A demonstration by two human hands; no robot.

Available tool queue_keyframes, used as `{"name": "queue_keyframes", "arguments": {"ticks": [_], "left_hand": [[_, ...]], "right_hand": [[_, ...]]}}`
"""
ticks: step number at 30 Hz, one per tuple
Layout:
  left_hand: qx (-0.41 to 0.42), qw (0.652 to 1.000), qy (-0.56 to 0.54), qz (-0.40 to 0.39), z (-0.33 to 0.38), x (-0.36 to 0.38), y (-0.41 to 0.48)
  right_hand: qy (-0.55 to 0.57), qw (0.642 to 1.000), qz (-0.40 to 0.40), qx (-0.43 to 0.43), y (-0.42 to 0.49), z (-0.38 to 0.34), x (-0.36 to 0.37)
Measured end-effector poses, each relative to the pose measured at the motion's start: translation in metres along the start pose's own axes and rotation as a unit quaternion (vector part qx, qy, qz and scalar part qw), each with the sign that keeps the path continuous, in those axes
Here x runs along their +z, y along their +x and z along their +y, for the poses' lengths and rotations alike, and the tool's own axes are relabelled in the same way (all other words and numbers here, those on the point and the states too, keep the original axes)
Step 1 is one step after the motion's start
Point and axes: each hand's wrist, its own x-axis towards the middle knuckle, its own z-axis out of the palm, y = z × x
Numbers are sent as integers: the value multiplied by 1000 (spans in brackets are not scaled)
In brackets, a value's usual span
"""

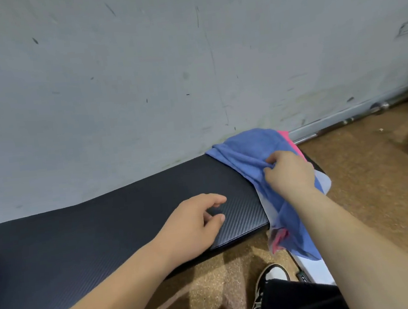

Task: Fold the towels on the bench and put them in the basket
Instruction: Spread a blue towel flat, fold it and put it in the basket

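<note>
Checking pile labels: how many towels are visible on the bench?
2 clear: blue towel on top at the right end of the bench, gripped by the right hand; pink towel beneath it. Pale cloth under them may be a third.

Both forearms extended. Left hand (195,222) palm down, fingers loosely curled, seemingly empty. Right hand (289,172) knuckles up, fingers pinching blue towel (245,149)
</note>
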Motion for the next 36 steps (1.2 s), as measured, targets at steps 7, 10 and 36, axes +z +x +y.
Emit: {"name": "queue_keyframes", "arguments": {"ticks": [7, 10, 36], "left_hand": [[35, 997, 31, 57, -3, -27, 8], [90, 986, 76, 121, 1, -54, 32], [-53, 949, 95, 296, -25, -205, -88]], "right_hand": [[69, 986, 41, -149, -29, -52, -30], [181, 945, 18, -270, -58, -68, -41], [306, 864, 178, -357, -137, -144, -96]]}}
